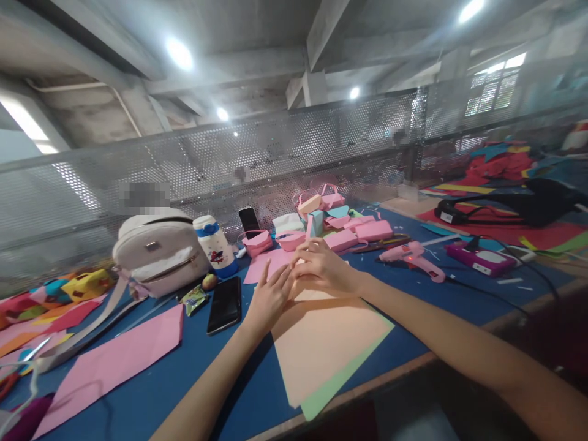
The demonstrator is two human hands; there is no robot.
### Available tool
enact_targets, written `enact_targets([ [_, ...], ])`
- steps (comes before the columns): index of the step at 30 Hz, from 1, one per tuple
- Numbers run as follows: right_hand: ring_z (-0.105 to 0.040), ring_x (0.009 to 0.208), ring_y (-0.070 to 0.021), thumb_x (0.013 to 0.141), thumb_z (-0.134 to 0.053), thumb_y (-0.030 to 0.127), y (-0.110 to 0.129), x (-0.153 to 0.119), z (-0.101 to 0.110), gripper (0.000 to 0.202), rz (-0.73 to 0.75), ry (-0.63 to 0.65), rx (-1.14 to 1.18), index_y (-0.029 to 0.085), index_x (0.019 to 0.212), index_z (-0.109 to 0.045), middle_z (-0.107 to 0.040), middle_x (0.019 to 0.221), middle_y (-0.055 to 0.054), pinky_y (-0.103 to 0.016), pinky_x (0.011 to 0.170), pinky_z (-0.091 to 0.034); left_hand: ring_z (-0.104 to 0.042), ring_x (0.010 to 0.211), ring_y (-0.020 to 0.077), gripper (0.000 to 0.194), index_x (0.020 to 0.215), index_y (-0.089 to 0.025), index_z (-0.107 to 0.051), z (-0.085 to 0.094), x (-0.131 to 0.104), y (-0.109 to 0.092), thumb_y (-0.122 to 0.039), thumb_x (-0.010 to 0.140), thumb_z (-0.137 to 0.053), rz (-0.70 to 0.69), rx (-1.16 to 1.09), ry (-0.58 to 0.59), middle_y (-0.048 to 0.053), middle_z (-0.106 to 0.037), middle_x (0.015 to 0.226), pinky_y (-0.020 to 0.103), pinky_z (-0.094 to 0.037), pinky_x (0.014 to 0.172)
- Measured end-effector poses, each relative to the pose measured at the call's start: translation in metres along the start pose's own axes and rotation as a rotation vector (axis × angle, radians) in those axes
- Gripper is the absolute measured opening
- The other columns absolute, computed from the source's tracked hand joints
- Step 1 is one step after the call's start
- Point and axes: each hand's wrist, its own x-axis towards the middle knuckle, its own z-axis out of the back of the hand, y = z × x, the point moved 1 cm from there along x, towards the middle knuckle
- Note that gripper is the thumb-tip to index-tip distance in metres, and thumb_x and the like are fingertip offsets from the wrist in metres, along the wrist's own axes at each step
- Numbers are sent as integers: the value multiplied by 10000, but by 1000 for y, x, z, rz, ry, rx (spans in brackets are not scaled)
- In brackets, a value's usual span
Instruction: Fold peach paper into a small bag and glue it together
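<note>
Both hands, left hand (270,298) flat and loose, right hand (323,267) pinching the peach paper sheet (321,343), work beside a black phone (225,304), with a pink glue gun (413,258) beyond it.

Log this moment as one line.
left hand: flat on peach paper | right hand: pressing its far edge | green sheet: underneath | phone: left | glue gun: right

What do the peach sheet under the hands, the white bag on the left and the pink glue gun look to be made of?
Peach sheet: matte craft paper, thin and flat, with a green sheet edge showing beneath. White bag: probably faux leather, smooth with a slight sheen and a metal zip. Glue gun: moulded plastic, glossy pink.
</note>
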Motion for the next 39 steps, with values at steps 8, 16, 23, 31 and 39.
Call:
enact_targets([
  [8, -537, 1100, -234, 924, -647, 205, 3, -1, 1, 52, -71, 24, -172, 208, 891, -688, -697, 1074, -42, -418, 1015, -302, -675, 1018, 267, 392, 1182, -224, -642, -13, -7, 4, -383, 833, -722, 345, -670, -160, 107, -723, 1141, 462, -513, 937],
  [16, -536, 1123, -237, 928, -647, 252, 5, -4, -12, 164, 57, -75, -213, 209, 777, -696, -695, 1132, -38, -421, 1002, -307, -597, 584, 131, 162, 726, -173, -681, -13, -5, 0, -304, 821, -680, 607, -852, -262, 14, -686, 682, 213, -458, 538],
  [23, -529, 1131, -243, 963, -536, 153, 0, 0, 14, 204, -148, -292, -115, 229, 1100, -666, -663, 1173, -66, -415, 975, -364, -645, 609, 153, 145, 732, -153, -692, -8, -5, 8, -294, 756, -672, 698, -1006, -238, 25, -697, 672, 238, -505, 588],
  [31, -601, 1012, -228, 974, -521, 230, 3, -5, 55, 294, -243, -186, 129, 241, 1262, -576, -681, 1071, -56, -370, 898, -444, -672, 657, 183, 251, 703, -144, -712, 18, -2, 23, -390, 689, -758, 735, -1129, -220, 57, -738, 699, 272, -533, 641],
  [39, -634, 991, -175, 989, -510, 270, 17, 15, 96, 208, -297, -157, 305, 197, 1158, -606, -687, 1092, -49, -297, 836, -479, -592, 554, 128, 245, 715, -136, -750, 62, 21, 32, -374, 677, -793, 673, -1187, -100, 40, -713, 648, 212, -456, 520],
])
